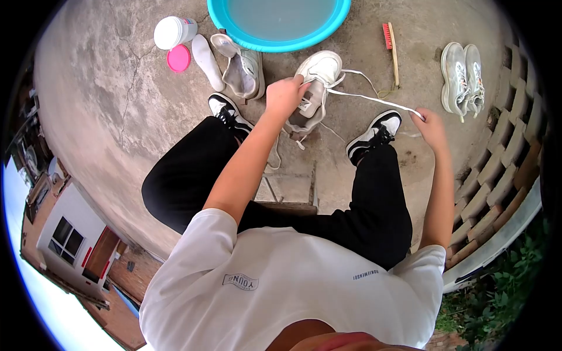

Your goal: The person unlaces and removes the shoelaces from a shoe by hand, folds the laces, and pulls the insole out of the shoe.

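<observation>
A white sneaker (321, 67) stands on the concrete between my feet, its toe toward the basin. My left hand (285, 96) is closed on the side of this sneaker near the tongue. Off to the right, my right hand (430, 126) pinches the end of a white shoelace (374, 99). The lace runs taut from the sneaker's eyelets to my fingers. Other loose lace ends trail beside the shoe. Left of it sits a second sneaker (248, 73) with its opening spread and no lace visible, next to a pale insole (207, 62).
A turquoise basin (281, 45) of cloudy water is ahead. A white tub (170, 33) and pink lid (178, 58) lie left. A red-bristled brush (394, 55) lies right, then another sneaker pair (462, 79) beside stacked tiles (497, 158). My feet flank the sneaker.
</observation>
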Demonstrator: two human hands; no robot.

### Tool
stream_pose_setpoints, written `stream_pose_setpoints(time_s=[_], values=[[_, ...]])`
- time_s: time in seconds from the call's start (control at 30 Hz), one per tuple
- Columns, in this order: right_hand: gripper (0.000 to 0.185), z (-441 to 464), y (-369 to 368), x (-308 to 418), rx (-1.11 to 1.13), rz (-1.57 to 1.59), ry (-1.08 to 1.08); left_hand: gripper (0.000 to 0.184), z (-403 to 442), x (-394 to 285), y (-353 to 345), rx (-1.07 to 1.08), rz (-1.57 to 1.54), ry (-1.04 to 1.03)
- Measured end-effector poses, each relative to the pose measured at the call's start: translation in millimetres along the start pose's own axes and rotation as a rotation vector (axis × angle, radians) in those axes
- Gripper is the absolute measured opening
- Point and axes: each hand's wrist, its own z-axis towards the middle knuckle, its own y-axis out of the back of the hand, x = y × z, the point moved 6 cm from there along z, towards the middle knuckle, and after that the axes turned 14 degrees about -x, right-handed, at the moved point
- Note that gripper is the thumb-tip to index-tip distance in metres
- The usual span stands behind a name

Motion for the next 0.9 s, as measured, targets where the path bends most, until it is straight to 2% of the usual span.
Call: stream_pose_setpoints(time_s=[0.07, 0.1, 0.17, 0.2, 0.27, 0.33, 0.4, 0.47, 0.53, 0.6, 0.63, 0.67, 0.73, 0.77, 0.87, 0.9], values=[[0.030, -3.5, 18.2, -6.6, -0.117, -0.166, -0.050, 0.028, -8.9, 4.8, -21.7, 0.055, 0.033, 0.010], [0.030, -2.6, 13.3, -11.3, -0.110, -0.175, -0.052, 0.028, -15.6, 6.0, -31.6, 0.059, 0.025, 0.018], [0.024, 6.5, -3.9, -31.8, -0.242, -0.468, -0.080, 0.025, -25.9, 7.4, -49.9, 0.052, 0.032, 0.013], [0.024, 5.6, -21.9, -39.8, -0.238, -0.471, -0.081, 0.025, -32.7, 8.3, -58.6, 0.056, 0.029, 0.016], [0.021, 7.8, -48.3, -24.4, -0.465, -0.738, 0.241, 0.024, -38.8, 8.7, -74.9, 0.010, 0.010, 0.016], [0.022, 17.3, -78.0, 19.4, -0.424, -0.540, 0.289, 0.019, -44.9, 7.4, -84.4, 0.041, 0.036, 0.032], [0.026, 25.5, -115.8, 49.2, -0.170, -0.315, 0.150, 0.018, -36.3, 1.1, -70.5, -0.148, 0.048, 0.045], [0.035, 28.5, -157.5, 71.2, 0.125, -0.330, 0.017, 0.019, -33.5, -3.8, -76.8, -0.138, 0.026, -0.041], [0.046, 31.6, -192.5, 83.5, 0.264, -0.345, 0.044, 0.021, -28.3, -10.3, -86.3, -0.129, -0.003, -0.128], [0.050, 37.1, -224.5, 81.8, 0.188, -0.306, 0.020, 0.018, -27.6, -16.3, -92.3, -0.128, -0.019, -0.278], [0.050, 41.7, -238.1, 73.3, 0.191, -0.258, -0.087, 0.017, -25.4, -13.6, -93.7, -0.100, 0.002, -0.261], [0.050, 41.0, -250.8, 68.1, 0.185, -0.255, -0.094, 0.017, -24.5, -12.0, -95.6, -0.097, -0.001, -0.271], [0.041, 36.3, -255.3, 57.3, 0.015, -0.153, -0.214, 0.015, -20.2, -12.5, -97.9, -0.086, -0.033, -0.229], [0.036, 38.4, -255.1, 56.6, 0.088, -0.230, -0.222, 0.014, -16.3, -12.9, -98.8, -0.124, -0.032, -0.270], [0.037, 40.3, -236.7, 63.5, 0.116, -0.315, -0.183, 0.020, -13.3, -14.7, -99.8, -0.092, -0.126, -0.260], [0.032, 39.0, -234.8, 67.0, 0.080, -0.336, -0.131, 0.020, -12.5, -15.3, -96.3, -0.108, -0.136, -0.259]])
